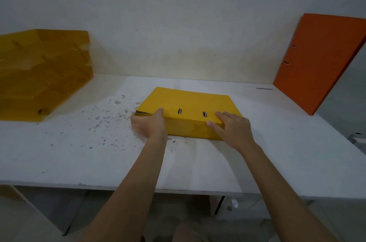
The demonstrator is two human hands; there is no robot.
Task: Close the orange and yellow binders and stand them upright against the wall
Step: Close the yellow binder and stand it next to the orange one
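1 binder up, 1 still flat on the bench

Mid-frame, left hand (pixel 149 125) and right hand (pixel 230 128) hold the closed yellow binder (pixel 190 107), fingers wrapped on its near corners; far right, orange binder (pixel 316 61) already leans against the wall (pixel 178 14).

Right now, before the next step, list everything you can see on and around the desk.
yellow binder: one, yellow, closed, lying flat mid-desk, spine toward the person.
orange binder: one, orange, closed, upright at the far right, leaning at the wall.
stacked trays: one stack, translucent amber, far left by the wall.
small dark strip: one, grey, flat near the orange binder; cannot tell what it is.
desk: one, white, speckled with dark marks left of centre.
wall: pale grey, behind the desk.
left hand: grip on the yellow binder's left near corner.
right hand: grip on its right near corner.
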